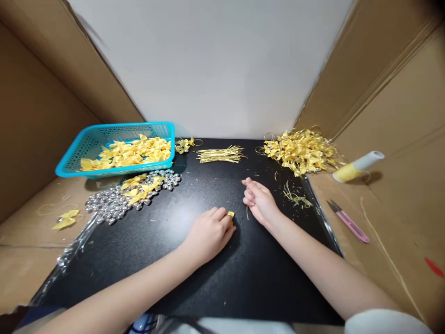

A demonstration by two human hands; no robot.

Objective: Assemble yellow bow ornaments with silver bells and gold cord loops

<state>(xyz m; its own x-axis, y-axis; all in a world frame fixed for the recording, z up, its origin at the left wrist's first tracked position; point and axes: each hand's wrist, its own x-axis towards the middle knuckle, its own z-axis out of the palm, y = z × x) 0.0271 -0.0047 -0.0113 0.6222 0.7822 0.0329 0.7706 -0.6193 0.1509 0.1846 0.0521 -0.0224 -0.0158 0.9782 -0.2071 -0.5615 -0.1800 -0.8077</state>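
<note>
Near the middle of the black table my left hand (211,234) is closed, back of the hand up, on a yellow ribbon bow (231,215). Only an edge of the bow shows past the thumb and fingers. To its right, slightly farther away, my right hand (260,202) is raised with thumb and fingertips pinched together and the other fingers curled. Whatever may be between those fingertips is too small to make out. A thin snippet of cord (247,212) shows just below this hand. The two hands are apart.
A blue basket (114,172) of yellow bows stands back left, before silver beads (114,204). Gold ties (220,154) lie at the back centre. Finished-looking bows (301,150) are heaped back right, near cord scraps (295,197), a tube (358,166) and pink snips (351,225). Cardboard walls flank the table.
</note>
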